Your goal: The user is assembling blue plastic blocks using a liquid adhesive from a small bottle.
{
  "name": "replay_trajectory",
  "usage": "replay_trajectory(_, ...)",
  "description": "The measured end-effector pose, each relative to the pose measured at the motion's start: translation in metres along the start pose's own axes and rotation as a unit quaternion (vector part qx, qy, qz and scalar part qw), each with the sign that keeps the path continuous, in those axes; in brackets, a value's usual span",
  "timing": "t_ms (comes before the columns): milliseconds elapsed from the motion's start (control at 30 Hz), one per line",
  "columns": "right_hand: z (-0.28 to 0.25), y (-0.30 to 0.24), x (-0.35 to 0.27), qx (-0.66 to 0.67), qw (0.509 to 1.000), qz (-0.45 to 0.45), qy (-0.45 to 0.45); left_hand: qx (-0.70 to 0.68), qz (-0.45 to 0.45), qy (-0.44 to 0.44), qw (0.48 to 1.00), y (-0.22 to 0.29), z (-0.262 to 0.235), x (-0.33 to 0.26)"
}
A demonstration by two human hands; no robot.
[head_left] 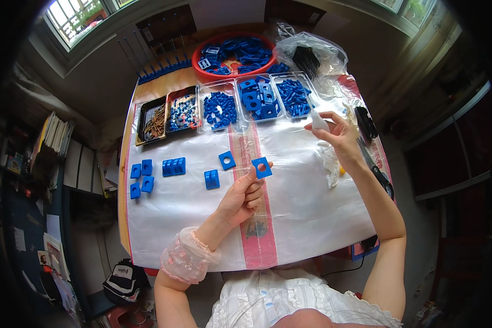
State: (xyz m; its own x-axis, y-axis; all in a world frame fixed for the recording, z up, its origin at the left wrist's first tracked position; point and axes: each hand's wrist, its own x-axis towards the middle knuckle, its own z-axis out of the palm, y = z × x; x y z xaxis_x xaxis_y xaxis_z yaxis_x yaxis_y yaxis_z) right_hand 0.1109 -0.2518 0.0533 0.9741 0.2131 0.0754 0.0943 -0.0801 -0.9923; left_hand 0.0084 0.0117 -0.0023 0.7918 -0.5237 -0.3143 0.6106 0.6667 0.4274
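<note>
My left hand (242,192) is closed on a blue square plate with a round hole (262,168), holding it up over the table by its left edge. My right hand (338,135) is raised at the right, closed around a small white squeeze bottle (318,121) whose narrow tip points up. Left of my left hand, another blue holed plate (227,160) lies flat. Beside it are a blue ribbed block (211,179) and a row of similar pieces (174,167). Several blue holed pieces (146,167) sit at the table's left.
Clear trays hold small blue parts (220,109), blue holed plates (258,98) and blue pegs (293,98). Dark trays carry brass-coloured screws (155,121) and small metal bits (183,113). Behind stand a red basin (197,64) and a blue rack (164,71). Scissors (378,174) lie at the right edge.
</note>
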Motion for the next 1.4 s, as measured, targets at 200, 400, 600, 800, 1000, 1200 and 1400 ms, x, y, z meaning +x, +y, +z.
replay_trajectory(200, 0.006, 0.027, 0.019, -0.103, 0.993, -0.054, -0.031, 0.0, -0.001, -0.002, 1.0, 0.001, 0.003, -0.001)
replay_trajectory(400, 0.012, 0.044, 0.021, -0.083, 0.995, -0.051, -0.012, -0.004, -0.004, -0.004, 1.0, 0.0, 0.002, 0.0)
replay_trajectory(600, 0.009, 0.05, 0.02, -0.193, 0.979, -0.053, -0.025, -0.006, -0.004, -0.005, 1.0, -0.001, -0.001, 0.001)
replay_trajectory(800, 0.009, 0.054, 0.022, -0.158, 0.983, -0.093, -0.023, -0.005, -0.003, -0.004, 1.0, -0.001, -0.002, 0.002)
replay_trajectory(1000, 0.007, 0.053, 0.02, -0.165, 0.982, -0.085, -0.034, -0.001, -0.006, -0.004, 1.0, 0.0, 0.002, 0.001)
replay_trajectory(1200, 0.012, 0.05, 0.018, -0.173, 0.982, -0.059, -0.054, 0.004, -0.004, -0.005, 1.0, 0.0, -0.002, 0.0)
replay_trajectory(1400, 0.015, 0.047, 0.016, -0.179, 0.981, -0.065, -0.036, 0.01, -0.005, 0.001, 1.0, 0.0, -0.001, 0.001)
